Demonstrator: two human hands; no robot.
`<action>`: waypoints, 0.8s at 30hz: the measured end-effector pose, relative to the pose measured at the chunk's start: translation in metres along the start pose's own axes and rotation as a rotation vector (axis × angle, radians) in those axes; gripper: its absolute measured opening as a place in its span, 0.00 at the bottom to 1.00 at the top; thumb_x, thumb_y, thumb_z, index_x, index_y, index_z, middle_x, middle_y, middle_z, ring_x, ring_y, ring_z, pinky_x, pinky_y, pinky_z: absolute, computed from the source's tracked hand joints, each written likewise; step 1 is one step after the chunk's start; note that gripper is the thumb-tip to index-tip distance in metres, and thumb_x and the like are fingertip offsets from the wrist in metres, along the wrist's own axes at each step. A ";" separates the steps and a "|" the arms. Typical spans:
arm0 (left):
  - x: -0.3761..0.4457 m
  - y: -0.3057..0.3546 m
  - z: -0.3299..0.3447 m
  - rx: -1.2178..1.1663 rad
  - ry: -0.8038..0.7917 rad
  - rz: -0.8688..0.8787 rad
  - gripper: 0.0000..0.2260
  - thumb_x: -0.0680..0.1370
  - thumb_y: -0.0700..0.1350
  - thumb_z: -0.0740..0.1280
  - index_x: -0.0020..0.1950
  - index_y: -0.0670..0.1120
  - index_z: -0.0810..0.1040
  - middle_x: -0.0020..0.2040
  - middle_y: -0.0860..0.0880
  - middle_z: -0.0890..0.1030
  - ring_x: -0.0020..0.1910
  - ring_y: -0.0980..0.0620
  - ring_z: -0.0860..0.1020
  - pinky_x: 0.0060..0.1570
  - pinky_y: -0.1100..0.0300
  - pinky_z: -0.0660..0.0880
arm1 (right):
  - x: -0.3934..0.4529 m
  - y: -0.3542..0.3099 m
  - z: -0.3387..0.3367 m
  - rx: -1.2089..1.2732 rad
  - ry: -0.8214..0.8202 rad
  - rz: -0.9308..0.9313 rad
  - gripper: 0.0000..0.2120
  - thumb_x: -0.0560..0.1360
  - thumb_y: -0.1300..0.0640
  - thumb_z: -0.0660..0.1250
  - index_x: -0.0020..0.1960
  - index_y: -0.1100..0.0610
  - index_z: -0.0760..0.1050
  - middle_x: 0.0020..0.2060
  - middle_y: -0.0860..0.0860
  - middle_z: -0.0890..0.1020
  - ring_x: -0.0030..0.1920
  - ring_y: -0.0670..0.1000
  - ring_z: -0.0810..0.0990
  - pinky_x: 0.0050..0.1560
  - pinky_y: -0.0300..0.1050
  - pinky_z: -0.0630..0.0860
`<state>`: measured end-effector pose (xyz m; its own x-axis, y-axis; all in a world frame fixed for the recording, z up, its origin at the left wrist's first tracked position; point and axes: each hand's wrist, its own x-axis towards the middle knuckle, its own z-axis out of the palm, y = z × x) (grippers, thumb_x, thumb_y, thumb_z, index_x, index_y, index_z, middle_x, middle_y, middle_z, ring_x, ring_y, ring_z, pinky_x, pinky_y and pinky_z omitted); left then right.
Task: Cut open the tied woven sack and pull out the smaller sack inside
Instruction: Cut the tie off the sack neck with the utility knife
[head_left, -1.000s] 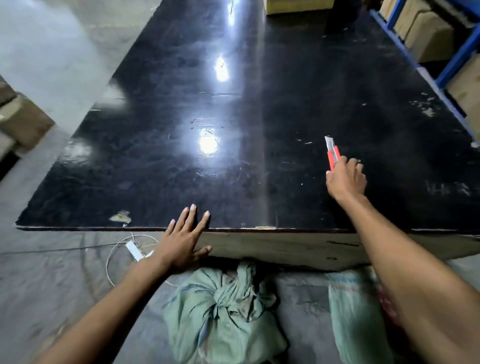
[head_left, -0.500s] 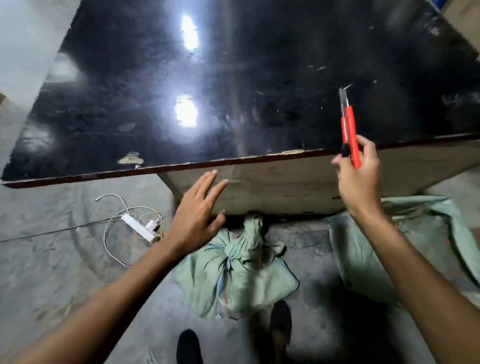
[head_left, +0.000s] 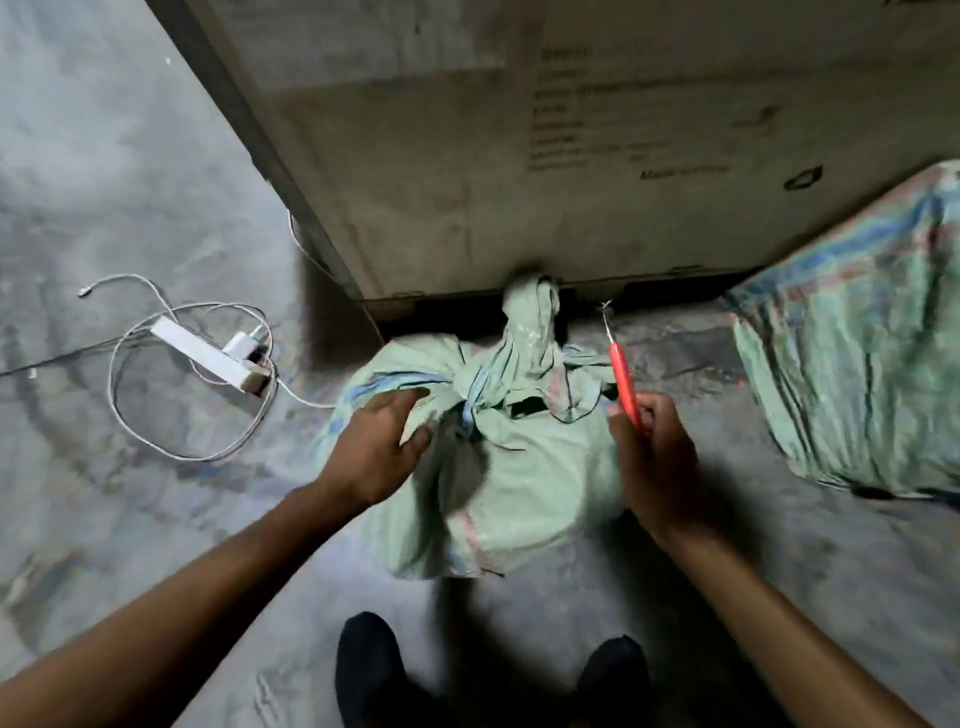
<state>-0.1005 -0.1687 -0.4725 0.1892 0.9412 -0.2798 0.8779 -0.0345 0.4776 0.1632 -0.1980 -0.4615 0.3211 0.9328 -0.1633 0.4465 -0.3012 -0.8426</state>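
A pale green woven sack sits on the concrete floor in front of my feet, its neck knotted and taped into a tuft that points toward the table base. My left hand rests on the sack's left shoulder just beside the knot, fingers curled into the fabric. My right hand is at the sack's right side, shut on a red utility knife whose blade points up and away. The blade is clear of the sack. No inner sack shows.
A cardboard-faced table base stands right behind the sack. A second striped green sack lies to the right. A white power strip with looped cables lies on the floor at left. My dark shoes are below.
My view dropped from the black tabletop to the floor. My right hand carried the knife down from the table to beside the sack. My left hand left the table edge and landed on the sack.
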 end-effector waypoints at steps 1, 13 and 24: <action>0.015 -0.011 0.019 0.019 0.007 0.003 0.22 0.79 0.45 0.64 0.71 0.40 0.67 0.67 0.38 0.75 0.67 0.41 0.71 0.65 0.52 0.67 | 0.008 0.020 0.013 -0.005 -0.030 0.007 0.08 0.72 0.47 0.63 0.44 0.52 0.69 0.27 0.47 0.73 0.27 0.41 0.73 0.30 0.40 0.66; 0.127 -0.078 0.095 -0.150 -0.075 -0.152 0.07 0.71 0.46 0.72 0.37 0.43 0.81 0.30 0.46 0.78 0.24 0.54 0.74 0.22 0.67 0.68 | 0.093 0.091 0.081 -0.272 -0.226 -0.415 0.15 0.67 0.43 0.71 0.40 0.50 0.69 0.29 0.45 0.76 0.24 0.39 0.73 0.22 0.33 0.66; 0.089 -0.059 0.044 -0.748 -0.373 -0.219 0.15 0.64 0.51 0.74 0.43 0.41 0.85 0.48 0.38 0.81 0.45 0.43 0.75 0.48 0.53 0.72 | 0.029 0.069 0.061 -0.460 -0.332 -0.493 0.13 0.71 0.37 0.61 0.48 0.45 0.67 0.41 0.48 0.77 0.38 0.49 0.76 0.37 0.48 0.73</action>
<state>-0.1165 -0.0977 -0.5620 0.2966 0.7245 -0.6222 0.4161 0.4884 0.7670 0.1522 -0.1798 -0.5557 -0.2426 0.9697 -0.0294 0.8006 0.1830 -0.5706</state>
